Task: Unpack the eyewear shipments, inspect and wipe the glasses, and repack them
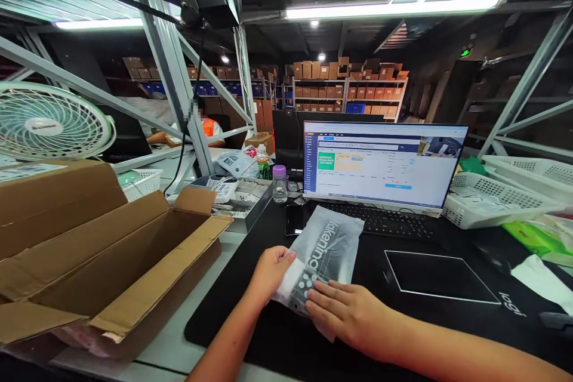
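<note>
grey frosted-plastic pouch (335,245), oblong, is pinched by the left hand (271,271), right hand (349,313) flat against it.

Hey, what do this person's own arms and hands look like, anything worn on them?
The left grip and right grip are ungloved human hands, with no rings visible. Both forearms are bare where they show: no sleeves, watch or bracelet in view.
</note>
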The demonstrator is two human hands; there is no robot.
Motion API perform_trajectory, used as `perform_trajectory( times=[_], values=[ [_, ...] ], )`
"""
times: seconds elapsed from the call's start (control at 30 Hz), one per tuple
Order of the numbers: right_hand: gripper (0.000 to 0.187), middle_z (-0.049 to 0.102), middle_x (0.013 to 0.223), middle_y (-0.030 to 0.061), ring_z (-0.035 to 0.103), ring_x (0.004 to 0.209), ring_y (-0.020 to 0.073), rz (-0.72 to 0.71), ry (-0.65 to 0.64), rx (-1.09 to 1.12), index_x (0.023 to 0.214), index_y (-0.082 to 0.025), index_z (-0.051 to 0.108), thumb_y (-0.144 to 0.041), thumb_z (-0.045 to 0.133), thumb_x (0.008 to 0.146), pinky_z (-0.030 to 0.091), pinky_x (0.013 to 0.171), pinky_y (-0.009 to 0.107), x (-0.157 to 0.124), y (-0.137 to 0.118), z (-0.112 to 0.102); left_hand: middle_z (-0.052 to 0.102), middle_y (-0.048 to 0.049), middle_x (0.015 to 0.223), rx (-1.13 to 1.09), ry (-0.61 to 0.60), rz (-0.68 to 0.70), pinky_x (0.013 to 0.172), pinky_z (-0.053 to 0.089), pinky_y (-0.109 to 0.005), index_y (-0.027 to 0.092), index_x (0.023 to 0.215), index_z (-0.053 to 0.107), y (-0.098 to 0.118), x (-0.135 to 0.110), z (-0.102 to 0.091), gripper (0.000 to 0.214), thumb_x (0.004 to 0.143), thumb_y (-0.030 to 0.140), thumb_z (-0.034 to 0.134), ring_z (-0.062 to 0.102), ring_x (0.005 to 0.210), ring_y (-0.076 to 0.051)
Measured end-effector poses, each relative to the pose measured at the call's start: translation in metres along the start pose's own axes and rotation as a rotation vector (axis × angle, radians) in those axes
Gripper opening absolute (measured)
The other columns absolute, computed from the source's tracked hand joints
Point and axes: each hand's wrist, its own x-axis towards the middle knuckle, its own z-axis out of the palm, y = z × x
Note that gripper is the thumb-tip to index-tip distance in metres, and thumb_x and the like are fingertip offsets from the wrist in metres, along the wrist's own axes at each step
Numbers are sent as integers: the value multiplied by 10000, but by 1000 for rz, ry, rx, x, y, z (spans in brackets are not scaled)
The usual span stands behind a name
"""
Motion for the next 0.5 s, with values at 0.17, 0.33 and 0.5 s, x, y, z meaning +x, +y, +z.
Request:
perform_trajectory(
  times=[0.17,0.33,0.5],
  values=[
    [528,602,1363,161,536,1303,286,-57,146,50,1520,-69,337,-122,360,995,517,1069,445,-26,9,9,489,42,598,-19,5,-42,489,302,-235,170,723,548,0,-8,6,541,776,708,544,414,497,-94],
    [598,643,1328,71,496,1336,225,25,5,319,1554,-298,291,-238,487,992,405,1163,369,-44,4,-18,570,-15,590,146,86,-20,526,406,-297,157,770,597,0,-17,3,594,772,738,473,555,533,-190],
    [428,615,1383,82,539,1315,177,299,176,448,1437,-227,504,-273,429,1018,391,1159,338,-28,12,-51,562,-218,1382,601,360,450,1045,402,-515,119,1424,421,0,-45,7,858,826,731,479,538,1278,-365]
  ],
)
